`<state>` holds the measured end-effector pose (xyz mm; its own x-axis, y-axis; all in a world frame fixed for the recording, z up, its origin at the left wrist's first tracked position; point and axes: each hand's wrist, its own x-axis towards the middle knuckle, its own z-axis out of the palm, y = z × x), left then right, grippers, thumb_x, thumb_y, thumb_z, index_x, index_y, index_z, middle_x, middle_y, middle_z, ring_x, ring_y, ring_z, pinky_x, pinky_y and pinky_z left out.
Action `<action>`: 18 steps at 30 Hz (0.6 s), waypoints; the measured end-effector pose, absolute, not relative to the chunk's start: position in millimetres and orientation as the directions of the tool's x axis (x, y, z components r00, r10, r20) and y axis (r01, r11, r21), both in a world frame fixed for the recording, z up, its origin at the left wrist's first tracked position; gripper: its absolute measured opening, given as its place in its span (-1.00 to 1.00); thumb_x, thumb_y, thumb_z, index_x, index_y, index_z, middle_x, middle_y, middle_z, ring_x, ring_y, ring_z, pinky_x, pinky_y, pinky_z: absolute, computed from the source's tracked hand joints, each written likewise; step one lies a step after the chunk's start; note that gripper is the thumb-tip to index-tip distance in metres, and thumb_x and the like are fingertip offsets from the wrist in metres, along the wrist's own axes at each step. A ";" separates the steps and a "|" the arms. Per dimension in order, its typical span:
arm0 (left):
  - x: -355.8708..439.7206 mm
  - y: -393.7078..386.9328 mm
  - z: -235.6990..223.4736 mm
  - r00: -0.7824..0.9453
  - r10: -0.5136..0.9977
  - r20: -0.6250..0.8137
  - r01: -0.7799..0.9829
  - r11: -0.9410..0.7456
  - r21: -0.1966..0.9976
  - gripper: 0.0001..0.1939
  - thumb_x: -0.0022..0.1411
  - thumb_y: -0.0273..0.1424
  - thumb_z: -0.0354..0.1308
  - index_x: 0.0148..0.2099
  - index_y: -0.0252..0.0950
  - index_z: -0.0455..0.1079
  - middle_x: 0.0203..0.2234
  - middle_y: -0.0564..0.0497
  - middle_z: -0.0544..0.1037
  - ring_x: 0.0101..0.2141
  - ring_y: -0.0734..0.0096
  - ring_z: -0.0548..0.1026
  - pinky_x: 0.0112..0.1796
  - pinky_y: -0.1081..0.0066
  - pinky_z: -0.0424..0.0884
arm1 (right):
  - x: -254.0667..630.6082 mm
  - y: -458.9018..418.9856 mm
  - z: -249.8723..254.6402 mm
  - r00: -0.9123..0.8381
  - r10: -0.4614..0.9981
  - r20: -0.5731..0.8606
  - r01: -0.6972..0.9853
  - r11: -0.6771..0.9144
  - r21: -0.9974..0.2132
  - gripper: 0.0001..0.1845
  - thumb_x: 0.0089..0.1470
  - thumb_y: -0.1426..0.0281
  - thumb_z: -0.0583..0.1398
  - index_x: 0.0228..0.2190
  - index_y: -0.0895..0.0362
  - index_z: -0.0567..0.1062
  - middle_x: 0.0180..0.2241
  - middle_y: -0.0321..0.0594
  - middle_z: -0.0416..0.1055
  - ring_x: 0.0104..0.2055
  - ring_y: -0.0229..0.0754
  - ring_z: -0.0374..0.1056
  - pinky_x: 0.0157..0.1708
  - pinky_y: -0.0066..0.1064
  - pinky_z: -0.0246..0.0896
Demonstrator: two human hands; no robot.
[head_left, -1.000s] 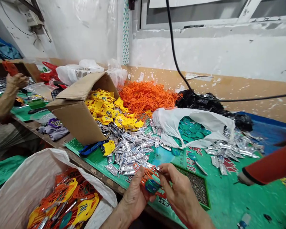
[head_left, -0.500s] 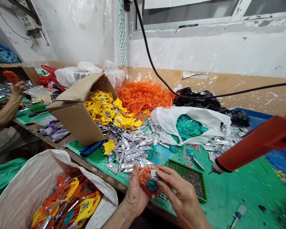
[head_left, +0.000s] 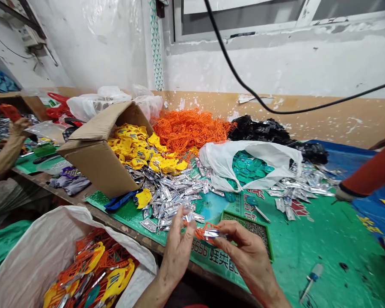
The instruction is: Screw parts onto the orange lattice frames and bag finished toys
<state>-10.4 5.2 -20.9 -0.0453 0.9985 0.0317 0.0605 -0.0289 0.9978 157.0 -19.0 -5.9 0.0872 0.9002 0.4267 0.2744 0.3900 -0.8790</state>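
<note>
Your right hand [head_left: 248, 254] had thumb and fingertips closed in a pinch on a silver plate [head_left: 211, 232] set against an orange frame piece [head_left: 199, 233], just left of the green tray [head_left: 270, 250]. Your left hand [head_left: 176, 244] was farther left of the tray, its fingers loosely straightened and the thumb a little apart; you could not tell from this view whether it touched the frame piece. A heap of silver plates [head_left: 173, 201] lay beyond and left of the tray, with yellow pieces [head_left: 137, 149] and a cardboard box [head_left: 99, 164] farther left. Beyond the tray you had a white plastic bag [head_left: 218, 160] holding green pieces [head_left: 250, 167]. A red power tool [head_left: 372, 173] was to the tray's right.
</note>
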 end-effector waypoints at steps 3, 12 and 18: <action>-22.3 5.2 -0.9 0.016 0.959 0.284 0.412 -0.265 0.872 -0.47 0.26 -0.18 0.07 0.23 -0.26 0.25 0.15 -0.20 0.32 0.07 0.09 0.33 0.00 0.19 0.31 | 159.4 -23.4 -1.5 0.062 0.872 0.485 0.329 0.441 -0.835 -0.89 0.04 0.39 0.28 -0.31 0.07 0.51 -0.41 -0.32 0.53 -0.42 -0.31 0.47 -0.45 -0.60 0.39; -11.9 0.7 21.4 0.514 0.849 -0.121 0.006 0.138 0.990 -0.77 0.19 -0.26 0.19 -0.20 -0.33 0.44 -0.41 0.04 0.52 -0.51 0.53 0.41 -0.44 0.51 0.36 | 159.1 -29.5 1.5 -0.177 0.645 0.743 0.654 0.642 -0.401 -0.81 0.16 0.49 0.17 -0.15 0.17 0.42 -0.32 -0.20 0.51 -0.30 -0.26 0.42 -0.32 -0.48 0.34; -1.4 -3.4 13.1 0.428 0.895 -0.127 -0.266 0.259 0.928 -0.76 0.01 -0.37 0.35 -0.25 -0.32 0.45 -0.37 0.02 0.59 -0.43 0.50 0.45 -0.35 0.50 0.40 | 162.2 -37.9 3.1 -0.117 0.525 0.843 0.862 0.476 -0.177 -0.82 0.07 0.49 0.26 -0.22 0.16 0.48 -0.32 -0.13 0.51 -0.16 -0.04 0.33 -0.13 -0.14 0.16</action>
